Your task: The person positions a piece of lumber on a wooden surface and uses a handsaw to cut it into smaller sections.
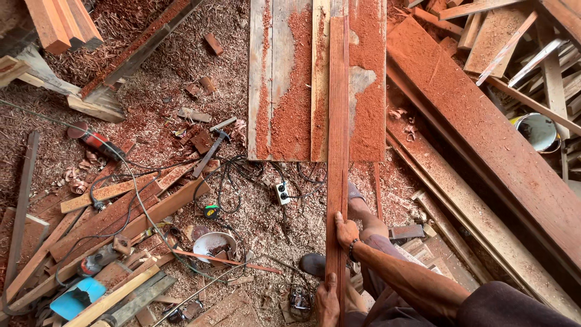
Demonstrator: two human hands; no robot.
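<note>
A long, narrow reddish-brown wooden plank (337,151) is held by both hands at its near end, while its far part lies on the sawdust-covered workbench of pale boards (260,79). The right hand (346,232) is closed on the plank's right edge; the left hand (327,300) is wrapped around its end. Much red sawdust (293,91) is already on the bench, so some cutting or planing seems done. The plank is not yet put away.

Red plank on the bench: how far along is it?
Done, by the look of it: heaps of red sawdust lie over the workbench and the floor, so cutting or planing has happened. In hand: the long red plank lies lengthwise over the bench, with the right hand on its right edge and the left hand at its near end. Left: cannot tell; no tool touches the plank, and the hammer lies on the floor.
</note>
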